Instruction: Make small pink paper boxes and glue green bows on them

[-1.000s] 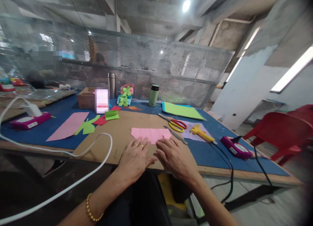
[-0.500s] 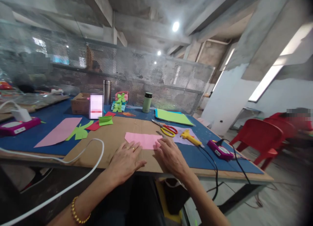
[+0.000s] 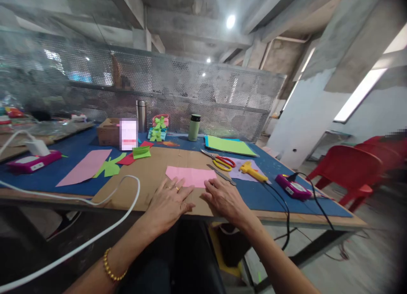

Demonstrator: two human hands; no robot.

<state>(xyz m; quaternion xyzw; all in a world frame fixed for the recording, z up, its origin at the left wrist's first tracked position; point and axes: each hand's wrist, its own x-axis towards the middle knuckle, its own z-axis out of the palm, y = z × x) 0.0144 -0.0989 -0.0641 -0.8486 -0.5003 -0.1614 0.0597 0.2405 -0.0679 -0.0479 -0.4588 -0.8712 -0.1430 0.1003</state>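
Note:
A pink sheet of paper lies flat on the brown cardboard in front of me. My left hand rests palm down on its near left edge, fingers spread, thumb pointing right. At the near right corner, my right hand has its fingers stretched out and slightly bent on the paper. Neither hand grips anything that I can see. Just beyond my right fingers lies a thin, dark, blade-like tool. Scissors with red and yellow handles are behind it.
Right of the scissors, a yellow glue gun lies on pale purple paper, its black cord running off the table edge. Green sheets, a green flask and a phone-like screen stand farther back. A white cable loops at left.
My right hand has slid from the paper's right edge to its near corner, and the blade-like tool now shows. My left fingers have spread more. The whole view has shifted slightly.

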